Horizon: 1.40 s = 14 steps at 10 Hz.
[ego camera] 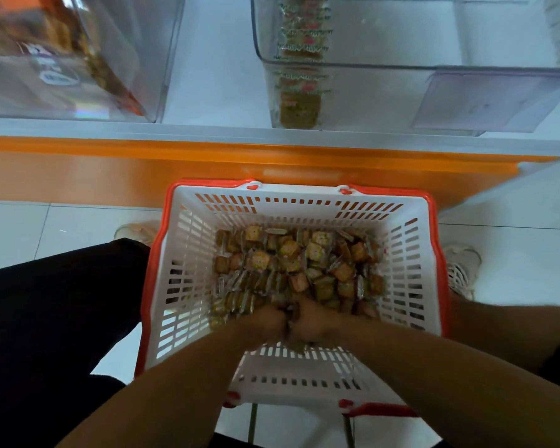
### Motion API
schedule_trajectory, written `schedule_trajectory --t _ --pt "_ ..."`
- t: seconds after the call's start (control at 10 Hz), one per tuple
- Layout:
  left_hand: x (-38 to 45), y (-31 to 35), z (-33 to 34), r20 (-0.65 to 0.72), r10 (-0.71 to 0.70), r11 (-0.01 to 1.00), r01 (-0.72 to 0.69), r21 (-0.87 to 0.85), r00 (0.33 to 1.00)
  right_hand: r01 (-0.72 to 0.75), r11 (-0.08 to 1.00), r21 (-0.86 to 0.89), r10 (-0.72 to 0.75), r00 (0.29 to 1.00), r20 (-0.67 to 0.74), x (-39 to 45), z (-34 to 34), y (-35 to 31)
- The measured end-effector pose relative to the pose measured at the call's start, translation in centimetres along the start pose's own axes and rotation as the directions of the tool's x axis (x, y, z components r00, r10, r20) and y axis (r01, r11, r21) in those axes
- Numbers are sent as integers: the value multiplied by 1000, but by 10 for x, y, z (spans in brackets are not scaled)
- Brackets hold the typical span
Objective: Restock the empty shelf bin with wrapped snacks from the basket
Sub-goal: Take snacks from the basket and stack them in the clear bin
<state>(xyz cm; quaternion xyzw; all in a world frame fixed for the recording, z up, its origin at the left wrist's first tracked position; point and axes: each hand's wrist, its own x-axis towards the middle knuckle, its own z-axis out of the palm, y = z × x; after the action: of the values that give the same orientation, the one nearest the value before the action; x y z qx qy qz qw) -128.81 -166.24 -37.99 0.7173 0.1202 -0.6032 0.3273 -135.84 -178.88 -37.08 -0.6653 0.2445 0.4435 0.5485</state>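
We look straight down into a white plastic basket [188,253] with slotted, lattice-like walls and an orange rim, standing on pale glossy floor tiles [46,234]. A loose heap of small square wrapped snacks [304,263] covers its bottom, their crinkled film showing tan and orange biscuit faces.

Both our hands reach into the near side of that heap, knuckles pressed together. The left hand [265,321] and the right hand [317,321] are curled down into the packets and appear to be gathering a bunch between them; the fingertips are buried and blurred, so we cannot tell exactly how many packets they grip.

Beyond the basket runs a smooth orange shelf edge [207,163], and on the white shelf above it sit clear, hard-walled plastic bins. The bin on the right [466,72] holds a single neat row of the same wrapped snacks [301,59] along its left wall, the rest of it bare. The bin on the left [136,76] holds larger orange-brown packages [46,43], blurred.

A black trouser leg [46,302] lies left of the basket, and a pale mesh shoe [463,270] shows at the right.
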Motion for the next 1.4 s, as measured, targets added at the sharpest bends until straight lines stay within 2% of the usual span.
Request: schedule_trajectory --t 0.1,0.2,0.3,0.4,0.5,0.7,0.8,0.9,1.1,1.2,1.3,1.4 --pt "-11 5 8 188 -183 974 152 169 965 -23 997 76 26 999 -30 -8 4 0" --pt "-29 17 -4 188 -126 989 110 94 974 -132 981 144 125 991 54 -21 -10 -11" --pt "-39 32 -16 271 -90 995 97 -14 958 -75 989 125 70 996 47 -39 -31 -36" --pt "-58 57 -35 276 -42 991 6 131 960 -23 1000 -20 23 1000 -8 -63 -56 -63" --pt "-90 88 -46 276 65 969 -127 213 959 28 998 -49 -32 997 -67 -96 -75 -90" --pt "-151 133 -61 363 179 980 -197 13 914 221 938 268 -217 975 -47 -162 -98 -132" --pt "-178 156 -71 345 230 973 -226 -52 910 282 853 438 -275 958 -82 -192 -108 -154" --pt "-205 176 -80 303 294 956 -278 -97 907 301 799 520 -281 952 -119 -215 -113 -166" --pt "-246 190 -84 163 419 904 -395 -163 893 418 745 520 -336 909 -248 -238 -115 -179" --pt "-259 187 -83 197 468 875 -421 -238 862 526 698 486 -386 848 -363 -246 -112 -188" --pt "-271 191 -77 230 554 801 -436 -411 800 727 611 313 -487 657 -575 -255 -107 -197" --pt "-281 197 -68 213 645 690 -440 -574 734 834 544 86 -545 430 -719 -266 -104 -201"
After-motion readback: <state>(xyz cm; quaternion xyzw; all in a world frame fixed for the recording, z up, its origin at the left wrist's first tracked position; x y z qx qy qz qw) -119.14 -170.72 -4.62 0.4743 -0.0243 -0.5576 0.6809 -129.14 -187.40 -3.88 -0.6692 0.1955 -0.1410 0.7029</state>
